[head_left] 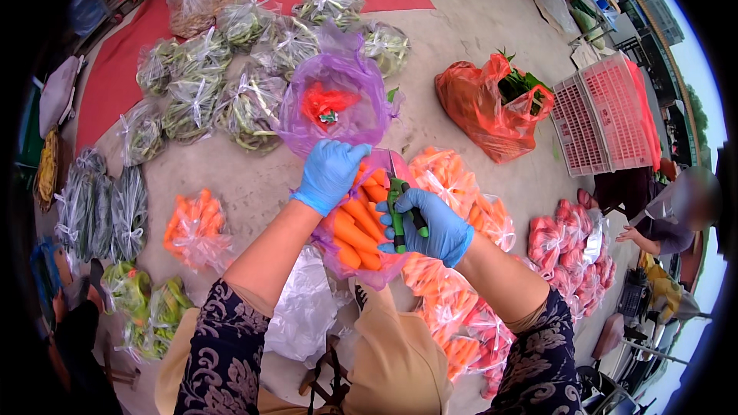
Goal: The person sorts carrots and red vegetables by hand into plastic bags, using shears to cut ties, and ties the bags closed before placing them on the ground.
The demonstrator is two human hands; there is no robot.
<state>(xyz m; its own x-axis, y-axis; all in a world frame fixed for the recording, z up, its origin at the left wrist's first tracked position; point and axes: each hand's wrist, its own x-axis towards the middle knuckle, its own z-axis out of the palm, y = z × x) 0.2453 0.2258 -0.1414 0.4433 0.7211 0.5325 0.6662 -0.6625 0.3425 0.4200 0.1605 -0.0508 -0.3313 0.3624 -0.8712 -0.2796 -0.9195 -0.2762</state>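
My left hand (327, 174), in a blue glove, is closed at the top of a pinkish-purple plastic bag (382, 275) of carrots (358, 227). My right hand (432, 228), gloved the same way, grips green-handled snips (397, 211) over the carrots. Their pointed blade tilts away from me, close to the fingers of my left hand. Just beyond my left hand lies an open purple plastic bag (307, 119) with crumpled red plastic (327, 101) inside. I cannot tell whether the two purple parts are one bag.
Bagged green vegetables (246, 111) lie at the far left, bagged carrots (197, 223) nearer. An orange bag of greens (492, 107) and pink crates (603, 115) are at the right. Red-bagged produce (569, 246) lies near another person (661, 234). Silvery plastic (304, 307) lies near my knees.
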